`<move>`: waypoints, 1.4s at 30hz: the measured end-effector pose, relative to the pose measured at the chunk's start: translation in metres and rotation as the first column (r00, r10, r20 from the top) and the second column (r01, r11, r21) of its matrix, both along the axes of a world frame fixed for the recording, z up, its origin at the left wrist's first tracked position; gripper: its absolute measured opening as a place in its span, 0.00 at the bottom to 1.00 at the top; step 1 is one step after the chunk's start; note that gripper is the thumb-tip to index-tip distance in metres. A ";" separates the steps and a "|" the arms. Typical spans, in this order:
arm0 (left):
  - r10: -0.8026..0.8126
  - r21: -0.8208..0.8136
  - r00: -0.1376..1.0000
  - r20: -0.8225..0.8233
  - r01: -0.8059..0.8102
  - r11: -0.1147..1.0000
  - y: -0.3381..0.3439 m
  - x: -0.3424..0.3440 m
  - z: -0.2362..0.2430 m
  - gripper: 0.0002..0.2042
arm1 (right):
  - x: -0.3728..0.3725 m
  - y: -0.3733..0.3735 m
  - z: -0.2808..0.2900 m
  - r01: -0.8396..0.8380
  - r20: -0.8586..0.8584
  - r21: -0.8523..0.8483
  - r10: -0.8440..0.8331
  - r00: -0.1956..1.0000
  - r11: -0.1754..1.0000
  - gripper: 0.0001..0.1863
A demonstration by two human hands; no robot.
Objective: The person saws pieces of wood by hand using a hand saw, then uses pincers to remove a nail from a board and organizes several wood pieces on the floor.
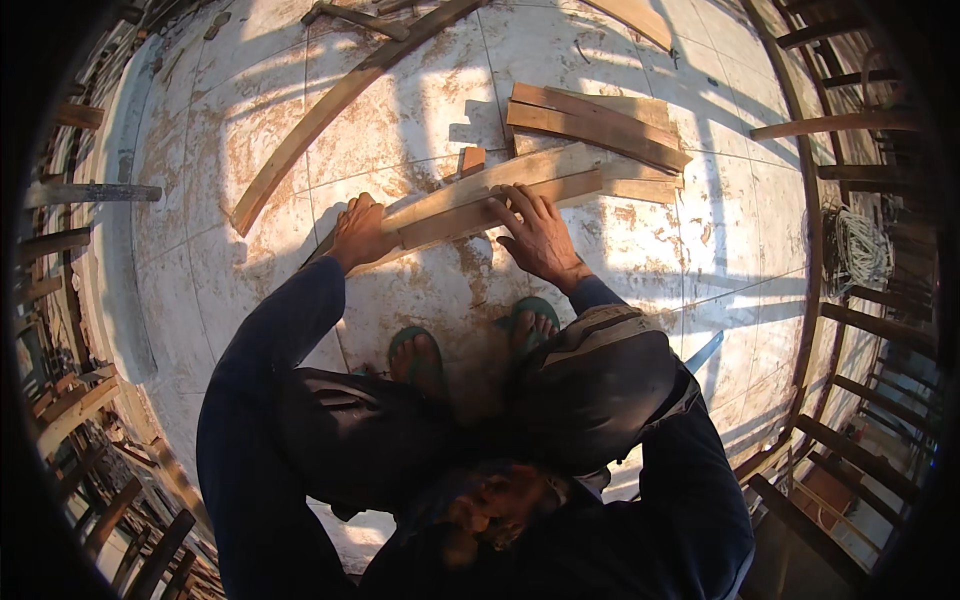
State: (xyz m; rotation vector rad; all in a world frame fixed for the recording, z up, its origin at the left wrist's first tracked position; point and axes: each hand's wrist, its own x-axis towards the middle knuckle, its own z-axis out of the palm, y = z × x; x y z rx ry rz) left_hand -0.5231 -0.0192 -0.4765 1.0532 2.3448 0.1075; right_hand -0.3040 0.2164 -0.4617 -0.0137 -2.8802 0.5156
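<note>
Two long pale boards [440, 220] lie side by side on a slant in front of my feet. My left hand [355, 232] is closed on their left end, with its thumb side partly hidden. Toward their right part, my right hand [532, 232] rests bent, separated fingertips on the upper surface, thumb apart. Behind the boards' right end is a loose pile of planks [590, 120], with a short reddish wood block [473, 160] beside it.
A long timber [330, 115] runs diagonally at upper left, near a hammer-like tool [355, 20]. My sandaled feet [415, 355] stand on the dusty tiled floor [250, 300]. Wooden framework [850, 320] lines both sides; a white rope coil [855, 250] hangs at right. A blue strip [705, 350] lies nearby.
</note>
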 end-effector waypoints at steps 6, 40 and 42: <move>0.134 0.055 0.988 0.071 -0.138 0.989 -0.003 0.010 0.013 0.24 | -0.038 0.016 0.000 -0.127 -0.015 0.283 0.136 0.991 0.951 0.20; 0.569 0.445 0.820 -0.061 -0.488 0.751 -0.079 -0.040 0.086 0.22 | -0.024 0.136 0.050 0.056 0.061 0.376 -0.085 0.994 0.925 0.25; 0.608 0.471 0.793 -0.033 -0.525 0.709 -0.086 -0.043 0.082 0.21 | -0.056 0.152 0.073 0.067 -0.033 0.443 -0.058 0.998 0.894 0.28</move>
